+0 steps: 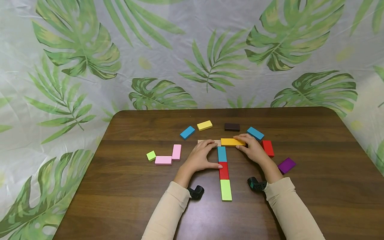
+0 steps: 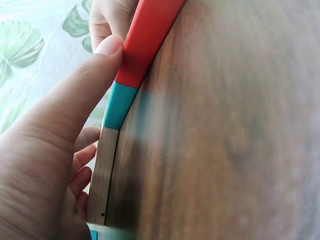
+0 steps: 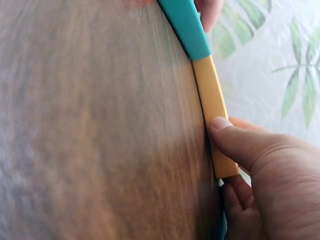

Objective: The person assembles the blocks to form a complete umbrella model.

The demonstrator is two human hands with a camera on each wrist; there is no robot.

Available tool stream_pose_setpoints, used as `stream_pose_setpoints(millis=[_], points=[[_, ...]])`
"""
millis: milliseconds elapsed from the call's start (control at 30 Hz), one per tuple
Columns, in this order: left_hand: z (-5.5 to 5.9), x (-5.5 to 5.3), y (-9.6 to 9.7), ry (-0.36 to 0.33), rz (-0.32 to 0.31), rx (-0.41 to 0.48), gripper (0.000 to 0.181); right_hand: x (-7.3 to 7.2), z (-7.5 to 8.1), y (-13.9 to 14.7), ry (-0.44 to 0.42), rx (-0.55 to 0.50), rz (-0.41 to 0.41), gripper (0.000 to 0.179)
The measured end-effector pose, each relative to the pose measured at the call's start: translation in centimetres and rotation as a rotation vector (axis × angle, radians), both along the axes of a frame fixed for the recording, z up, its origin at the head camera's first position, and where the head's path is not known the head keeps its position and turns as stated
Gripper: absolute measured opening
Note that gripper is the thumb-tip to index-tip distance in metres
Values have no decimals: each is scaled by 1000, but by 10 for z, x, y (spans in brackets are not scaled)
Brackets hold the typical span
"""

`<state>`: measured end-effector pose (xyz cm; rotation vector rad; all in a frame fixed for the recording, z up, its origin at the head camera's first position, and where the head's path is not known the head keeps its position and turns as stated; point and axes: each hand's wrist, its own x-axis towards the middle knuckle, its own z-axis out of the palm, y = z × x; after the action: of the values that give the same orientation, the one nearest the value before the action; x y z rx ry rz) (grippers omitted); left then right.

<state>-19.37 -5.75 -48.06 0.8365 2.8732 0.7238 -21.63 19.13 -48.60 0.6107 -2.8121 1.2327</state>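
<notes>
Flat blocks form a T on the table: a bare wood block [image 1: 218, 142] and an orange block [image 1: 229, 142] across the top, with blue [image 1: 222, 154], red [image 1: 224, 171] and lime green [image 1: 226, 190] blocks running down. My left hand [image 1: 199, 158] spans the corner, its thumb touching the red block [image 2: 147, 45] and its fingertips at the wood block [image 2: 104, 175]. With thumb in front and fingers behind, my right hand [image 1: 253, 149] pinches the right end of the orange block [image 3: 210, 90].
Around the T lie blue [image 1: 187, 132], yellow [image 1: 204, 125], dark brown [image 1: 232, 127], blue [image 1: 255, 133], red [image 1: 268, 148] and purple [image 1: 286, 165] blocks. Two pink blocks [image 1: 163, 160] and a small green block [image 1: 151, 156] lie left on the brown table [image 1: 120, 200].
</notes>
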Motion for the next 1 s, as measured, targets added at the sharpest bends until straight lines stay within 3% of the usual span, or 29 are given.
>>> stream_pose_setpoints(millis=[700, 1000], points=[[2, 0, 1, -3, 0, 0, 88, 3, 2, 1, -25, -26, 16, 38], [6, -1, 4, 21, 2, -23, 89, 4, 0, 3, 35, -73, 46, 36]])
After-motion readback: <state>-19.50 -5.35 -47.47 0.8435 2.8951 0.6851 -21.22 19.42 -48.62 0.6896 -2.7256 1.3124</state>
